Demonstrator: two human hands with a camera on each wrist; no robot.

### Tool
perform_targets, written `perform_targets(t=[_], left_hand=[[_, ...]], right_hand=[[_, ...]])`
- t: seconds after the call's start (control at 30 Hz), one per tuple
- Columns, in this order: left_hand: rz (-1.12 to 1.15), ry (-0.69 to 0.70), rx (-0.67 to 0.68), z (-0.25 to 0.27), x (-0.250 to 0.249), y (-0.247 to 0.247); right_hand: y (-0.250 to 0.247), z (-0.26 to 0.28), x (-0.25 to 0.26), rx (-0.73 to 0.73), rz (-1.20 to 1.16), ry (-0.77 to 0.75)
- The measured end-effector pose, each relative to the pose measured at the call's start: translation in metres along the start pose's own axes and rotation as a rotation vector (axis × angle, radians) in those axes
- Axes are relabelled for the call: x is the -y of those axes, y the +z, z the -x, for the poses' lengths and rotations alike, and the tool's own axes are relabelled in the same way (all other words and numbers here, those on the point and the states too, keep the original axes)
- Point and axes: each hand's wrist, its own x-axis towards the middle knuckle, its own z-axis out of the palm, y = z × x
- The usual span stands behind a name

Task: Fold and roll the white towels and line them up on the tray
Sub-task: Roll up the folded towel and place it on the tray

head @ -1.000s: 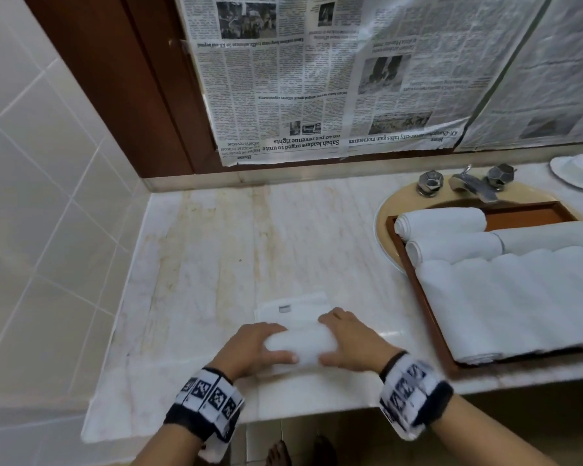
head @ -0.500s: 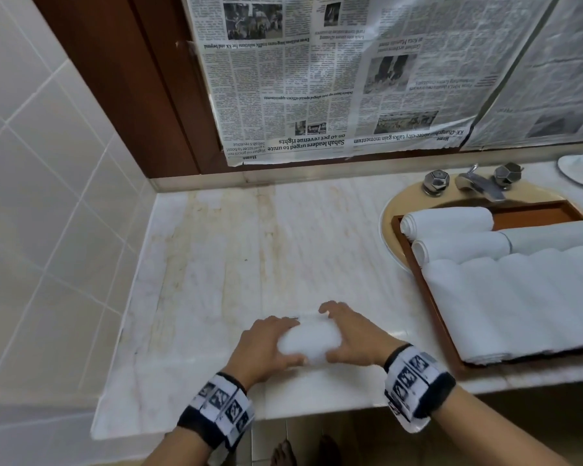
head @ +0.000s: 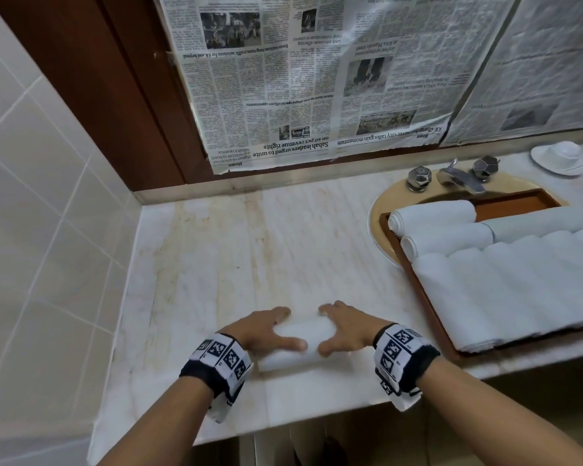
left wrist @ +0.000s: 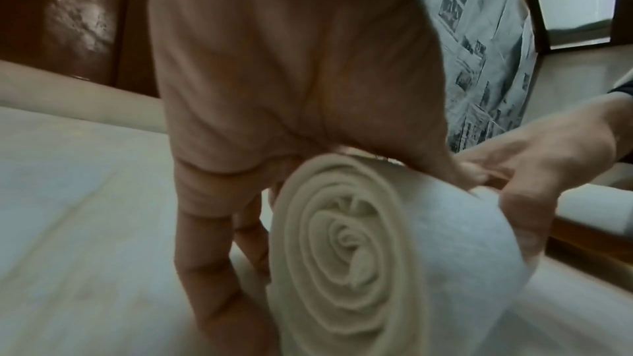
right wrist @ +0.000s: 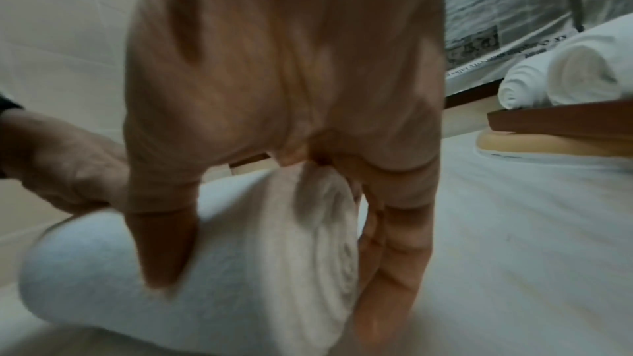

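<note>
A white towel roll (head: 300,343) lies on the marble counter (head: 249,257) near its front edge. My left hand (head: 266,331) grips its left end and my right hand (head: 345,327) its right end, thumbs on the near side and fingers over the far side. The left wrist view shows the roll's spiral end (left wrist: 346,240) beside my left hand (left wrist: 240,118); the right wrist view shows the other end (right wrist: 329,240) under my right hand (right wrist: 274,91). The brown tray (head: 519,206) at the right holds several rolled towels (head: 519,280).
The tray sits over a beige sink (head: 381,210) with a chrome faucet (head: 460,176) behind it. A white dish (head: 559,156) stands at the far right. Newspaper (head: 317,79) covers the back wall, and a tiled wall (head: 48,196) closes the left side.
The flat part of the towel beyond the roll has been rolled up. My hands have spread apart toward the roll's two ends.
</note>
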Motion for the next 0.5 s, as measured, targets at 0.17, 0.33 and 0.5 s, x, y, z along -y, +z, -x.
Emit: perform_targets(t=[0.17,0.33,0.5], left_hand=[[-0.077,0.045,0.084,-0.003,-0.004,0.016],[-0.051,0.108,0.056,-0.009,-0.008,0.033],[0.064,0.150,0.157,-0.009,-0.042,0.015]], right_hand=[[0.003,0.012,0.001,0.048,0.033,-0.003],[-0.005,0.034,-0.011,0.034,0.013,-0.002],[-0.041,0.065,-0.031,-0.011,-0.013,-0.042]])
